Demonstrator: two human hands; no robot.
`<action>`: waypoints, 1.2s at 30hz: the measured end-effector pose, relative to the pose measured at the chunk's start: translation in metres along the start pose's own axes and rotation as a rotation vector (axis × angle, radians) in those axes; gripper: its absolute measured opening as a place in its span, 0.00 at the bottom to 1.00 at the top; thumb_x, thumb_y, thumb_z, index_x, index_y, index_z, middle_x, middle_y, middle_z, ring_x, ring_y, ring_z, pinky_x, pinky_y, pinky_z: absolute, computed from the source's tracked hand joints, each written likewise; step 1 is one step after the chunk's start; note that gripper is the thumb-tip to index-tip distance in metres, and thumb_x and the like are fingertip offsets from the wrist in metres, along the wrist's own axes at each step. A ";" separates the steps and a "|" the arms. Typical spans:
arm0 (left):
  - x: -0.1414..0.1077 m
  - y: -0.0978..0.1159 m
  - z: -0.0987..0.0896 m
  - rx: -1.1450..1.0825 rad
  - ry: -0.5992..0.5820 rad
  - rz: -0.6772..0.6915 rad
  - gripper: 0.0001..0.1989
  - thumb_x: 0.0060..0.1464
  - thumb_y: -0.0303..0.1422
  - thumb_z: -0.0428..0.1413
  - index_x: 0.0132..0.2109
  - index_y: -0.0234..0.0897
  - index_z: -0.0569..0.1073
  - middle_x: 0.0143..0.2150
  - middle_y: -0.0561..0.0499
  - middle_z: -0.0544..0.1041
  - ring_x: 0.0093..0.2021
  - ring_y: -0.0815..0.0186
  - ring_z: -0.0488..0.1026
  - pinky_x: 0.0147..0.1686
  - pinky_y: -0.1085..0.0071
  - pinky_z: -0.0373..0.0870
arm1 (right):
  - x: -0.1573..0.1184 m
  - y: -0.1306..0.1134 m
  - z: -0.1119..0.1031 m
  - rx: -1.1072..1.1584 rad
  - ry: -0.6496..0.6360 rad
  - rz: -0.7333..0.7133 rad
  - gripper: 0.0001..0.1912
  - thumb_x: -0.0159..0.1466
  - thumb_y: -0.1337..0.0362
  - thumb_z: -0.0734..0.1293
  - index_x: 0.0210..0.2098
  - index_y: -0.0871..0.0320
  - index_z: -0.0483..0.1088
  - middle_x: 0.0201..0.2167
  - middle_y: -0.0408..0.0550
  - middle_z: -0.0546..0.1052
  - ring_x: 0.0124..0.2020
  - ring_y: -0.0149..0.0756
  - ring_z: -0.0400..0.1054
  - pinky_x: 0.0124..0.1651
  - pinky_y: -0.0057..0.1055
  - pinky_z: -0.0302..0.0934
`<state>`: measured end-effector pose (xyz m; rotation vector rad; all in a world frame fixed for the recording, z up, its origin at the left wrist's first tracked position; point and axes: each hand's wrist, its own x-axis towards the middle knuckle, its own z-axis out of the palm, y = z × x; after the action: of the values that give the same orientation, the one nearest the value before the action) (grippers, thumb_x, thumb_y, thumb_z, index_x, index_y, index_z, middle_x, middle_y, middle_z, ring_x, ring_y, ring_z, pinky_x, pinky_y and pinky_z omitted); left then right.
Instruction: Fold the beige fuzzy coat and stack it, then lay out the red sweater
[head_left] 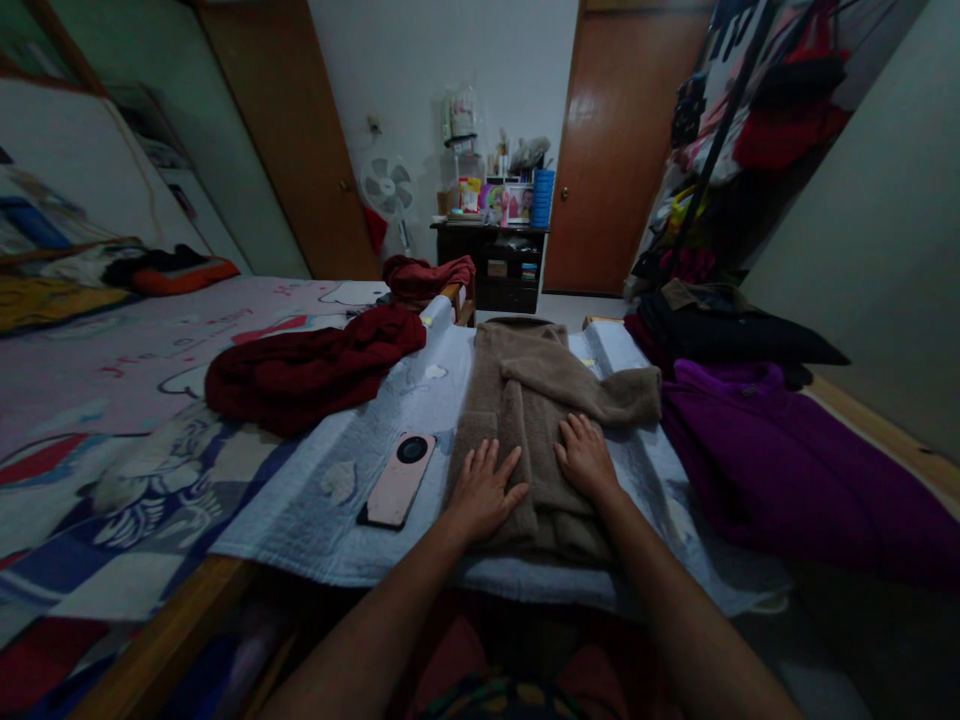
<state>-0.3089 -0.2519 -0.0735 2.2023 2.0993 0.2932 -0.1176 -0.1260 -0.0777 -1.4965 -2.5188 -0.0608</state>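
A brown fleece-like jacket [544,400] lies partly folded on a light blue quilted cloth [337,540], one sleeve [630,393] sticking out to the right. My left hand [486,492] rests flat on its lower left part, fingers spread. On the lower right part lies my right hand [586,455], palm down with the fingers extended. Neither hand grips the fabric. Just left of the jacket, a pink phone [397,482] with a round black camera ring lies face down on the cloth.
Dark red clothing [315,365] lies to the left, beside a patterned bed sheet [172,340]. Purple clothing [795,460] and dark folded clothes [742,325] are piled at the right. Farther back stand a white fan [388,187], a black cabinet [491,240] and a wooden door [606,150].
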 end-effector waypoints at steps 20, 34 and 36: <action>0.003 0.019 0.003 0.010 0.033 -0.083 0.34 0.64 0.52 0.39 0.69 0.39 0.54 0.70 0.40 0.56 0.71 0.46 0.45 0.65 0.43 0.41 | -0.057 -0.023 -0.014 0.100 -0.034 -0.169 0.28 0.69 0.54 0.55 0.65 0.60 0.59 0.67 0.52 0.58 0.69 0.47 0.46 0.68 0.47 0.40; 0.002 0.019 0.006 0.043 0.071 -0.078 0.33 0.64 0.51 0.40 0.69 0.40 0.54 0.70 0.41 0.57 0.70 0.48 0.47 0.65 0.43 0.42 | -0.079 -0.021 -0.015 0.142 -0.020 -0.180 0.27 0.70 0.54 0.54 0.65 0.57 0.58 0.68 0.49 0.58 0.69 0.44 0.46 0.69 0.47 0.40; 0.002 0.018 0.007 0.048 0.084 -0.075 0.33 0.64 0.51 0.40 0.69 0.40 0.54 0.70 0.41 0.57 0.70 0.48 0.47 0.65 0.44 0.42 | -0.081 -0.021 -0.016 0.152 -0.018 -0.176 0.27 0.70 0.54 0.54 0.65 0.56 0.58 0.67 0.49 0.58 0.69 0.44 0.47 0.68 0.47 0.41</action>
<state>-0.2896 -0.2503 -0.0767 2.1679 2.2493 0.3391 -0.0957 -0.2083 -0.0769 -1.2217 -2.5984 0.1148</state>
